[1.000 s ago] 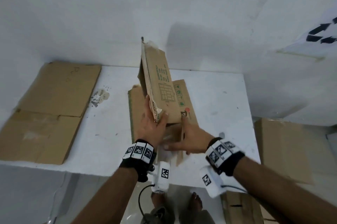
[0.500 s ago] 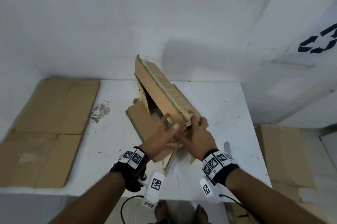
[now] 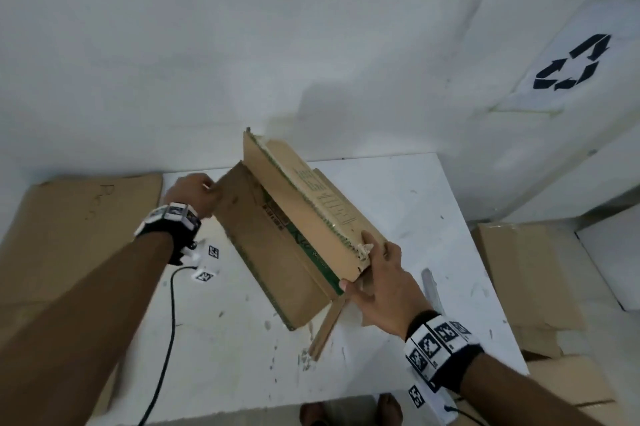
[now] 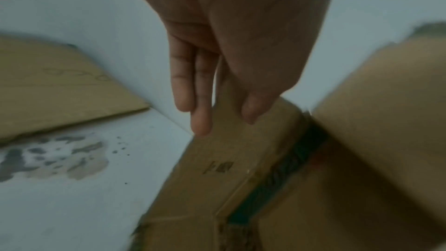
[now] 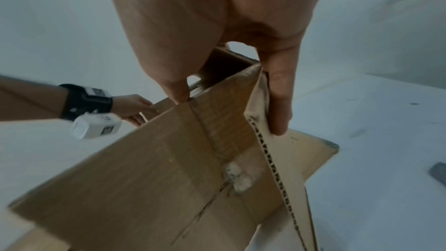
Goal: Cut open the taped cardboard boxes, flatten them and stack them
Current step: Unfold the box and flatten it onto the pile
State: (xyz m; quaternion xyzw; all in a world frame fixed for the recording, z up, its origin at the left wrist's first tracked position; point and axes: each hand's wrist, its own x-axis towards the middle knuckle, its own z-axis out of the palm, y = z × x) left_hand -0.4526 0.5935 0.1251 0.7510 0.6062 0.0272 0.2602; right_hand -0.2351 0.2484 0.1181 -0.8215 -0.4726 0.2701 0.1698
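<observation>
A brown cardboard box (image 3: pixel 277 242), cut open and half collapsed, is held tilted above the white table (image 3: pixel 433 203). My left hand (image 3: pixel 194 191) pinches the far left flap (image 4: pixel 239 136), thumb on one side and fingers on the other. My right hand (image 3: pixel 384 287) grips the near right corner, with the thumb over the torn edge (image 5: pixel 260 114) and the fingers under it. One panel with green print (image 3: pixel 311 197) stands up like a ridge. A loose flap (image 3: pixel 327 328) hangs down toward the table.
Flattened cardboard (image 3: pixel 69 228) lies on the table's left part and runs over its front edge. More brown boxes (image 3: pixel 526 273) sit on the floor to the right. A white wall is close behind. A sheet with a recycling sign (image 3: pixel 571 65) hangs at upper right.
The hands have moved apart: the left hand went from the near edge to the far left flap, and the right hand stayed at the near corner. The box opened wider and tilted.
</observation>
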